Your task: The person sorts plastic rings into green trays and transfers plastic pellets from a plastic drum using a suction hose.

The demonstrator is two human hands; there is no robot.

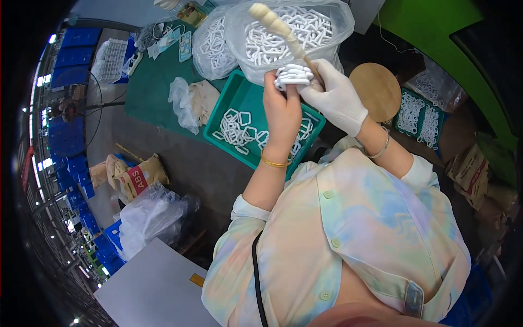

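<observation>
The stack of white loops (294,77) is held in the air, seen over the far edge of the green tray (243,98). The person's bare left hand (282,106) is clamped on it, thumb and fingers closed around the sides. The gloved right hand (339,99) is wrapped on the brown end of a knobbed stick (272,23); whether it also presses the stack cannot be told. More loose loops (233,129) lie toward the tray's near left edge, and a clear bag (345,23) of them stands beyond its far edge. The loops look like light, stiff plastic, probably smooth enough to slide on one another, so squeezing the stack by its opposite outer sides should suit best.
</observation>
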